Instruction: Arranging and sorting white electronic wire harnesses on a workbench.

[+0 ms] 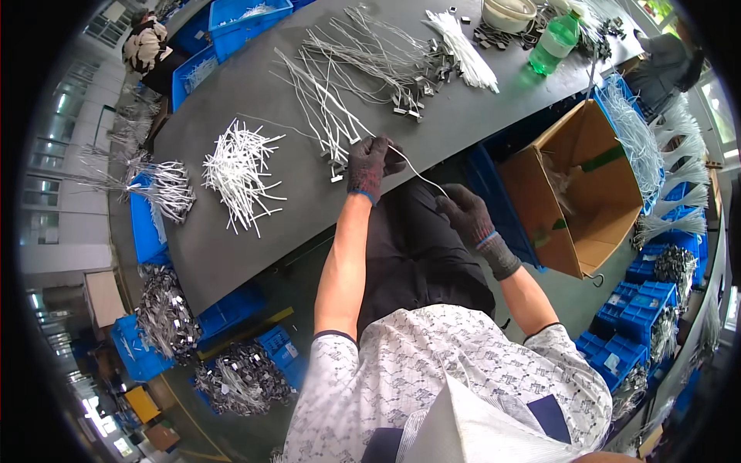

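Thin white wire [417,173] ran betw. both hands, across the grey table's [201,262] near edge, at 12 o'clock from the wearer's lap [421,270]. L hand [372,164], gloved, had fingers closed on its upper end; couldn't tell if they held anything else too. R hand [465,214], also gloved, was at 4 o'clock from L, fingers curled shut round the lower end. Wire was prob. v. light, bendy but a bit springy, maybe kinkable; best pinched nr. each end, w/ no hard tugging. White tube pile [241,174] lay at 9 o'clock from L hand, open carton [532,193] at 3 from R.
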The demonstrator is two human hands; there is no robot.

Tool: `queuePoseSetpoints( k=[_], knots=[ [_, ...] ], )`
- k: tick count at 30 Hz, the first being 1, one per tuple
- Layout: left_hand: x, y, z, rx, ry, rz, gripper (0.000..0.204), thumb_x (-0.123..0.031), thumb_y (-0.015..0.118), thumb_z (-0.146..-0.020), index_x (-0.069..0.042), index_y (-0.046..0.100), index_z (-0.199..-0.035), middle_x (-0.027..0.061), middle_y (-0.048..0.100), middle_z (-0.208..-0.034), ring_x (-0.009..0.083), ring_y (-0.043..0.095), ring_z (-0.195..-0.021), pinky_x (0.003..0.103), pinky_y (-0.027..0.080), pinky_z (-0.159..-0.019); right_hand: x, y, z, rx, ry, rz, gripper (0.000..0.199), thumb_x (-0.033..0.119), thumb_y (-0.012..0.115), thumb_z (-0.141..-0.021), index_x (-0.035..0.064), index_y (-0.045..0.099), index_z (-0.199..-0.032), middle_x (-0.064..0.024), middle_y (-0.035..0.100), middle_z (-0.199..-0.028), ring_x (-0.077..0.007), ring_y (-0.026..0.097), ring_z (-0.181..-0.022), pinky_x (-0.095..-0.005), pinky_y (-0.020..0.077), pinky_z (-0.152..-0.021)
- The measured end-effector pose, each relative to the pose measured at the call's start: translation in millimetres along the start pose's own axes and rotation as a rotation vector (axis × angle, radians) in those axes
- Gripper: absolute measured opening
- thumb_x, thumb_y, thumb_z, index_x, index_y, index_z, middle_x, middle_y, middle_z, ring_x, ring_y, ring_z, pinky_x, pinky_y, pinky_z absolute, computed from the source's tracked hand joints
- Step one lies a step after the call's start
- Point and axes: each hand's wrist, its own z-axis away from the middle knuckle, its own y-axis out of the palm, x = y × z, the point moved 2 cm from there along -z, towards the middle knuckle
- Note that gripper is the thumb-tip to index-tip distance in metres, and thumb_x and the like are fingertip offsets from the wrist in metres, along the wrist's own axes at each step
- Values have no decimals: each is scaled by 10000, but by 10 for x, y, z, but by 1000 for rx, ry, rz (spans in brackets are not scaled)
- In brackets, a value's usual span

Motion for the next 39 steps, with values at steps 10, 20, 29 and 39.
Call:
queuePoseSetpoints(
  k=[10,20,29,39],
  knots=[
    [-511,-663,11,-237,156,319,280,-269,602,-1024,-5,651,-1105,166,722,-945,291,724,-790,451,635,-726,-234,-23,384,139,-2,-3,396,374,551,-1044,14,698,-967,-13,658,-738,-82,544,-662,-253,441,-594],
    [302,-147,285,99,103,220,214,-238,670,-992,-24,684,-982,116,732,-943,248,727,-843,416,614,-790,274,305,-248,66,290,-373,336,318,616,-986,-2,630,-1087,-84,704,-896,-186,645,-704,-314,510,-634],
    [208,223,545,51,257,-132,221,-197,685,-992,10,743,-1045,34,732,-953,108,656,-878,286,534,-800,105,461,-521,-202,-503,324,643,166,712,-836,-45,404,-1360,-184,722,-1113,-428,691,-945,-463,557,-777],
    [-43,-445,-237,40,-32,-119,248,-265,669,-962,-35,753,-1005,42,735,-920,137,689,-800,292,551,-780,-160,458,-1479,-51,232,-166,501,413,571,-980,44,561,-1319,-197,744,-991,-415,705,-960,-432,561,-785]
  ],
)
